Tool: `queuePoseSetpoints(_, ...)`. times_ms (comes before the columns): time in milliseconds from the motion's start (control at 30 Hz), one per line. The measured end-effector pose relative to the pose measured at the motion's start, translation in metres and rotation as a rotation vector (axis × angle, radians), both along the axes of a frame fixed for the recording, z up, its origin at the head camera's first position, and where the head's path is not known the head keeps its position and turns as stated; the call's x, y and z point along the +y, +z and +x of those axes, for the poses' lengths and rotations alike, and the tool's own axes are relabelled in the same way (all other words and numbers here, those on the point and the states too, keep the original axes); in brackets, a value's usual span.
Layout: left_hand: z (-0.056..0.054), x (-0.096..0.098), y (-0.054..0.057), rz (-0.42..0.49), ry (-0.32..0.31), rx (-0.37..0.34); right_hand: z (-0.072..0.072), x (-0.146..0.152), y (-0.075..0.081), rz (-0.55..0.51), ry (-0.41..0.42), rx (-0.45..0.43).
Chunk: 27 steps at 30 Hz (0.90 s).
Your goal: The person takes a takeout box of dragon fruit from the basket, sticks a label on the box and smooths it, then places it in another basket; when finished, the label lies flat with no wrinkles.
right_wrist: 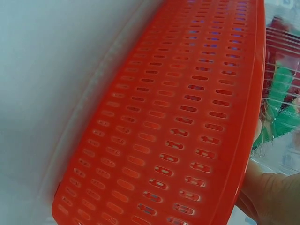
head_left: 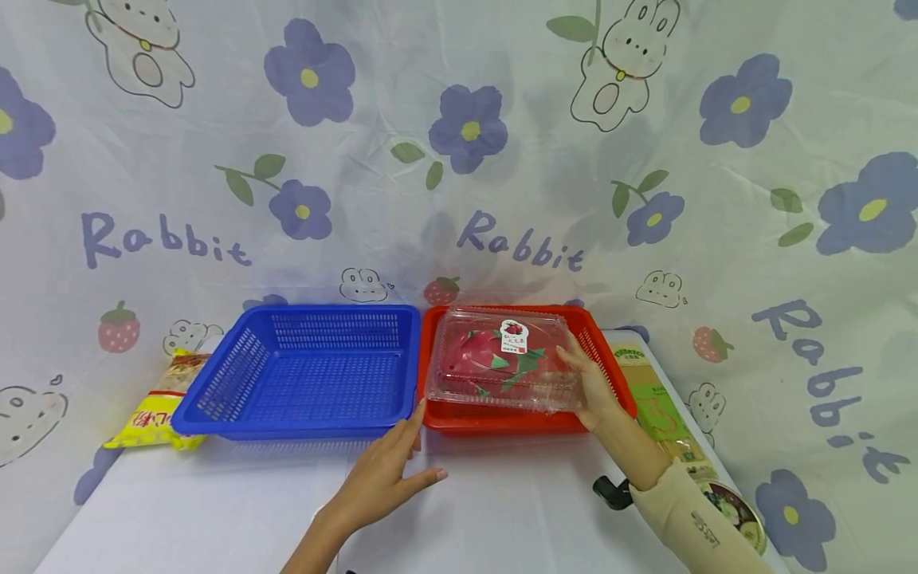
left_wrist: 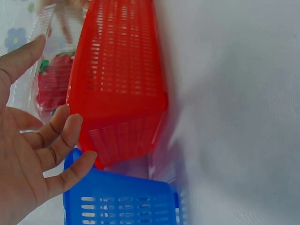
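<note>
A clear plastic box of dragon fruit (head_left: 473, 363) with a white label (head_left: 513, 338) is over the red basket (head_left: 502, 421), overlapping its rim. My right hand (head_left: 590, 383) grips the right end of the box; in the right wrist view, part of that hand (right_wrist: 272, 194) shows beside the red wall. My left hand (head_left: 383, 478) reaches up from below with fingers extended and thumb apart, its fingertips close to the box's near left corner. In the left wrist view the fingers (left_wrist: 61, 136) are spread and relaxed beside the red basket, holding nothing.
A blue basket (head_left: 215, 410) stands directly left of the red one. Beyond it lies a yellow bag (head_left: 154, 414). At the right are a green and tan package (head_left: 656, 399), a round container (head_left: 739, 514) partly behind the sleeve, and a black object (head_left: 611, 493). A printed curtain (head_left: 402, 191) hangs behind.
</note>
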<state>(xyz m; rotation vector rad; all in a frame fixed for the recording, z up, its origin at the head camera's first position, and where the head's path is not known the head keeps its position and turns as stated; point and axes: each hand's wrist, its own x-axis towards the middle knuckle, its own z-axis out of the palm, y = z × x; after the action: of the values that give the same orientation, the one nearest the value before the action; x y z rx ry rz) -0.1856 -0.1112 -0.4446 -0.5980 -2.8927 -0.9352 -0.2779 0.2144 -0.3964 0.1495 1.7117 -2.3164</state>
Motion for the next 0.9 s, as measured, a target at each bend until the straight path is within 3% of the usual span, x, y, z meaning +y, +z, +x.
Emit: queuePoseSetpoints(900,-0.0065,0.0054,-0.0072,-0.011,0.017,-0.015,-0.0068,0.0006,-0.0074,0.018,-0.023,0.001)
